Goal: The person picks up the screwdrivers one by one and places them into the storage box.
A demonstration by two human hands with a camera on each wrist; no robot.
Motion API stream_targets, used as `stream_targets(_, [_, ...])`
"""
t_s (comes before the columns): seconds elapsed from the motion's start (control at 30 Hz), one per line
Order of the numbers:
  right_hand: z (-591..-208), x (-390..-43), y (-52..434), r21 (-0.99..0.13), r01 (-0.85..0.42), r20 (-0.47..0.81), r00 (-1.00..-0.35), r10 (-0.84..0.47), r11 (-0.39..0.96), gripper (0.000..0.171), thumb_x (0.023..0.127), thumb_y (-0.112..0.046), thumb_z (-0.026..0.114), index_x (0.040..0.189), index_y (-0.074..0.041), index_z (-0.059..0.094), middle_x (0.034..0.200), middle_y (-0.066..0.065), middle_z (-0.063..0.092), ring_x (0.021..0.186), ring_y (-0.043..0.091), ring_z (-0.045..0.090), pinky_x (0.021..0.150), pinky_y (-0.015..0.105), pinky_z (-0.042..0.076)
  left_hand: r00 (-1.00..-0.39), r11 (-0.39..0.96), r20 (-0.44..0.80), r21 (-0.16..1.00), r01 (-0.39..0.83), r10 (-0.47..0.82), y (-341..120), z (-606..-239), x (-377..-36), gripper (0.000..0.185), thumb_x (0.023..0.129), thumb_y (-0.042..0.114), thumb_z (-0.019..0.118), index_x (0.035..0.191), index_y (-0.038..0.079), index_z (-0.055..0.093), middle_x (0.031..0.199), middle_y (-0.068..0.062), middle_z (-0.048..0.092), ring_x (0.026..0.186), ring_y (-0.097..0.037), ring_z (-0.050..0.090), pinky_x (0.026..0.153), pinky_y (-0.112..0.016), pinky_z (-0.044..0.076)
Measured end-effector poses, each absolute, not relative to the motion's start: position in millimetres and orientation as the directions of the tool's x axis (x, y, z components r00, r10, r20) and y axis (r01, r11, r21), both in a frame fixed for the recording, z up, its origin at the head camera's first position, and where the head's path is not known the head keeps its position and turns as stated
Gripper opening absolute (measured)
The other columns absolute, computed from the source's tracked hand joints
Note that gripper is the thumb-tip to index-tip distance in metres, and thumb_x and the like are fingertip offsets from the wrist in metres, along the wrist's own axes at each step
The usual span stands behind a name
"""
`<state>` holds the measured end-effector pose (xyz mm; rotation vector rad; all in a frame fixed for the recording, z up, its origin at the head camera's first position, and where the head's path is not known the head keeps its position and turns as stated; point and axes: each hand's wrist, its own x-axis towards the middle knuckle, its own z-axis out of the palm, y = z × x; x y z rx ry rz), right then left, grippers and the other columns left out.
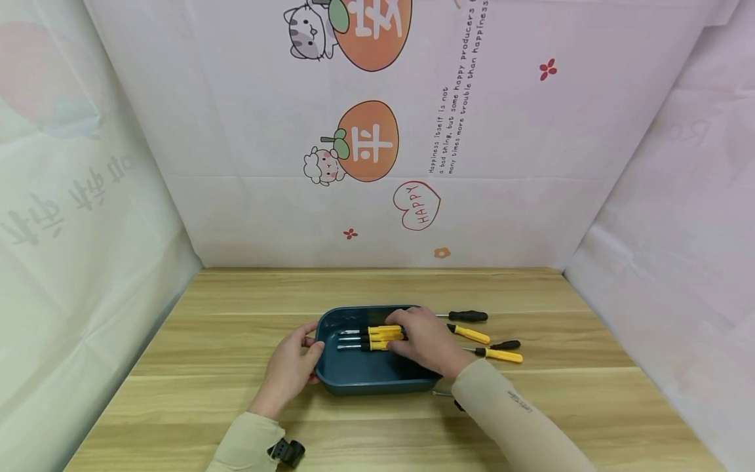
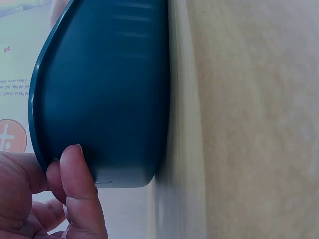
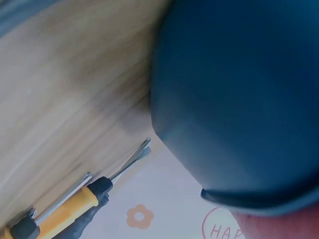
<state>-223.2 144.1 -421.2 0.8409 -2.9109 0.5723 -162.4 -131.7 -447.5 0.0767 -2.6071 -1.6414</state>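
Observation:
A dark blue-green plastic tray (image 1: 383, 387) stands on the wooden table. My left hand (image 1: 288, 367) grips its left end, thumb over the rim; in the left wrist view, fingers of the left hand (image 2: 75, 194) lie against the tray's outer wall (image 2: 109, 94). Several yellow-handled screwdrivers (image 1: 377, 337) lie side by side inside, shafts toward the left. My right hand (image 1: 426, 337) reaches over the tray's right side, thumb and fingers around the handle ends. The right wrist view mostly has the tray's outside (image 3: 234, 99), which hides the grip.
Right of the tray lie a black-handled screwdriver (image 1: 468, 316), a yellow-handled one (image 1: 472, 334), another yellow one (image 1: 501, 355) and a smaller black handle (image 1: 506, 344). A metal shaft (image 1: 442, 393) pokes out beneath the right forearm. Printed white cloth (image 1: 265, 216) walls the table's back and sides.

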Motion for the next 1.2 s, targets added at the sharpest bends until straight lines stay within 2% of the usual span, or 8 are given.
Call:
stream_targets(0.23, [-413, -217, 155, -0.387, -0.464, 0.151, -0.885, -0.441, 0.797, 0.05, 0.093, -0.039, 0.079, 0.138, -0.021, 0.066, 0.138, 0.002, 0.066, 0.133, 0.032, 0.056, 0.109, 0.053, 0.052, -0.997, 0.429, 0.027, 0.903, -0.006, -0.07, -132, -448, -162, 0.046, 0.105, 0.016, 0.059, 0.15, 0.008, 0.053, 0.113, -0.014, 0.062, 0.062, -0.017, 0.063, 0.051, -0.03, 0.06])
stream_targets(0.4, [-410, -212, 165, -0.413, -0.447, 0.159, -0.893, -0.421, 0.793, 0.054, 0.093, -0.043, 0.078, 0.142, -0.025, 0.063, 0.143, 0.0, 0.063, 0.137, 0.03, 0.055, 0.112, 0.053, 0.05, -0.998, 0.437, 0.033, 0.9, 0.003, -0.06, -133, -446, -161, 0.047, 0.105, 0.015, 0.06, 0.151, 0.007, 0.052, 0.114, -0.015, 0.063, 0.061, -0.016, 0.063, 0.051, -0.031, 0.061])
stream_targets(0.73, [-406, -206, 185, -0.431, -0.455, 0.182, -0.89, -0.419, 0.78, 0.062, 0.093, -0.044, 0.078, 0.147, -0.018, 0.06, 0.148, 0.004, 0.06, 0.139, 0.034, 0.053, 0.113, 0.058, 0.047, -0.998, 0.436, 0.031, 0.9, 0.005, -0.053, -132, -445, -161, 0.048, 0.106, 0.016, 0.06, 0.152, 0.008, 0.051, 0.115, -0.015, 0.063, 0.061, -0.016, 0.063, 0.052, -0.031, 0.061])
stream_targets(0.97, [-405, -202, 200, -0.387, -0.48, 0.225, -0.877, -0.424, 0.787, 0.065, 0.093, -0.045, 0.078, 0.148, -0.016, 0.059, 0.148, 0.008, 0.061, 0.134, 0.036, 0.057, 0.11, 0.059, 0.049, -0.998, 0.438, 0.022, 0.899, -0.007, -0.059, -133, -447, -162, 0.047, 0.106, 0.016, 0.059, 0.152, 0.009, 0.051, 0.115, -0.015, 0.063, 0.062, -0.017, 0.064, 0.052, -0.031, 0.061])
stream_targets(1.2, [-403, -197, 215, -0.385, -0.435, 0.216, -0.9, -0.379, 0.814, 0.073, 0.091, -0.048, 0.079, 0.152, -0.018, 0.054, 0.158, 0.019, 0.048, 0.143, 0.046, 0.045, 0.111, 0.069, 0.043, -0.998, 0.436, 0.02, 0.9, -0.009, -0.062, -133, -447, -163, 0.047, 0.106, 0.017, 0.059, 0.152, 0.009, 0.051, 0.115, -0.015, 0.063, 0.063, -0.017, 0.064, 0.052, -0.03, 0.06])
